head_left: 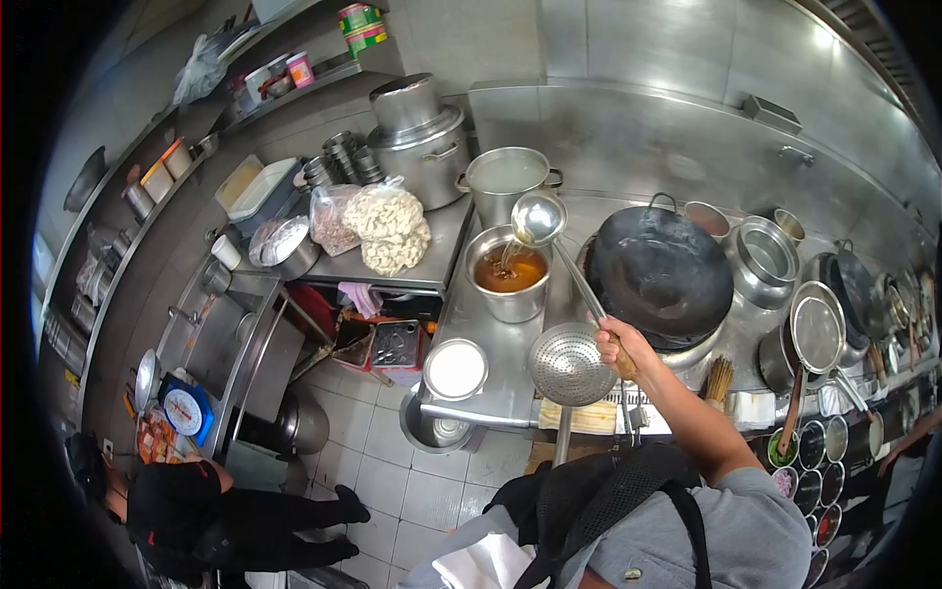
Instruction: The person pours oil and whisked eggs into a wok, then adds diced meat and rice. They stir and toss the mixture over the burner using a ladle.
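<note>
My right hand [622, 348] is closed around the wooden handle of a long steel ladle [539, 218]. The ladle's bowl is tilted over a steel pot [518, 308], and thin streams of liquid fall from it into the amber liquid [509, 271] inside. Below the ladle handle is a round perforated skimmer [572, 365], its handle running down toward my body. My left hand is out of view, so what it holds is hidden. To the right of the ladle, a dark wok [664, 272] sits on the burner.
A pot of cloudy liquid [507, 171] stands behind. A white-filled bowl [455, 369] is at the counter's front edge. Bagged food [387, 228] lies on the left counter. Several sauce containers [811, 444] stand right. A co-worker [177, 501] is by a scale [184, 410].
</note>
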Available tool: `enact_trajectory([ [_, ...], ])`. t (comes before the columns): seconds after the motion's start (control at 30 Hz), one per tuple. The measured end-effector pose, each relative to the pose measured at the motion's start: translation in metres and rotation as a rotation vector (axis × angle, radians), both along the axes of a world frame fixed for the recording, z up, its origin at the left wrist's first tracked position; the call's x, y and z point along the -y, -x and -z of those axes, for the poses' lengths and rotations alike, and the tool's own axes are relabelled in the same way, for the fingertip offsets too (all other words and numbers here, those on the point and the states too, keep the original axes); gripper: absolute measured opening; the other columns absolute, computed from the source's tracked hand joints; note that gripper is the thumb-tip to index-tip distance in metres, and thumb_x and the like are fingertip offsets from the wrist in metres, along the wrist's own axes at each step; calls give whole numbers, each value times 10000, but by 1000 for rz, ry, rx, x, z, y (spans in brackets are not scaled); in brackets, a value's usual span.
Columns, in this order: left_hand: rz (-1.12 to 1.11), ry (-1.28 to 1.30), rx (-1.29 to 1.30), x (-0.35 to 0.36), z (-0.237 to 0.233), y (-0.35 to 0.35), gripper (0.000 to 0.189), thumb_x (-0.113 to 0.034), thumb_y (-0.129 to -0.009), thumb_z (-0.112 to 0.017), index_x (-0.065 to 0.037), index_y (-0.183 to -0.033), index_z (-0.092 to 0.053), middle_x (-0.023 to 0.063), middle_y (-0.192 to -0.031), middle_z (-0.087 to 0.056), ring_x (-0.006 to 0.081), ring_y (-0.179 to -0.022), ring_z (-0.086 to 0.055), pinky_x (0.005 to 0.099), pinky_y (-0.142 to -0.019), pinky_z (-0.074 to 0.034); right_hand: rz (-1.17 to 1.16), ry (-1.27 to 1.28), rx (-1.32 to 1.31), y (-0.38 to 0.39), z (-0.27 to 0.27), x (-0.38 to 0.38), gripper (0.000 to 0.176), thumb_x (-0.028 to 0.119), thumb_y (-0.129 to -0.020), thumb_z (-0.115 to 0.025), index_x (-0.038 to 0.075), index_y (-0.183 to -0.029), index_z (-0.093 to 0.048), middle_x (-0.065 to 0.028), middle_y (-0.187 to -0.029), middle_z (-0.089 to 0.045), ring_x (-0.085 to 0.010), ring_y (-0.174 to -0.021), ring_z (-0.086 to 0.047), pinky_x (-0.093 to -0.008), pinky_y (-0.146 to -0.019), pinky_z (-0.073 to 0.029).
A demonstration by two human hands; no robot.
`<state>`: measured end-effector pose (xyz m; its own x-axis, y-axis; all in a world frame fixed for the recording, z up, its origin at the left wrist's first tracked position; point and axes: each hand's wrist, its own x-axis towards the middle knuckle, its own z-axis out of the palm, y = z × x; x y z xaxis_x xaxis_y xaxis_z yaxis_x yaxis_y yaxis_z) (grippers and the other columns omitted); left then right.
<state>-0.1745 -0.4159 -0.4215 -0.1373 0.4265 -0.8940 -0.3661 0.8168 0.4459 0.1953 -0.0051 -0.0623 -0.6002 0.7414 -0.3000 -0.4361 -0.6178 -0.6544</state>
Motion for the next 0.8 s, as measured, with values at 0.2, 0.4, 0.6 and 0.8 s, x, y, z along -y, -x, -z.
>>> enact_trajectory([
  [0.2, 53, -21, 0, -37, -12, -9, 555, -382, -796, -785, 4, -1115, -546, 90, -929, -620, 214, -772, -629, 357, -648, -561, 121, 67, -325, -89, 2, 22, 358, 256, -1010, -508, 133, -1346, -475, 16, -733, -475, -63, -486, -429, -219, -413, -394],
  [0.4, 1, -145, 66, -75, -35, 1, 556, -386, -803, -778, 5, -1121, -542, 91, -934, -619, 216, -776, -629, 358, -652, -562, 358, -400, 761, -166, -26, 57, 307, 74, -900, -555, 31, -1203, -525, 2, -645, -490, -90, -452, -468, -264, -400, -385],
  [0.6, -559, -888, 430, -191, -242, -57, 567, -426, -865, -698, 10, -1168, -501, 119, -972, -603, 231, -830, -619, 366, -692, -561, 372, -611, 976, -224, -54, 87, 510, 103, -927, -550, 39, -1419, -431, 10, -637, -467, -84, -457, -455, -264, -430, -378],
  [0.8, 571, -1607, 1273, -285, -460, -194, 622, -434, -775, -794, 30, -1110, -550, 156, -855, -663, 286, -782, -680, 461, -765, -557, 388, -344, 303, -266, -90, 114, 431, 128, -962, -544, 61, -1381, -465, 7, -691, -488, -74, -462, -467, -230, -396, -379],
])
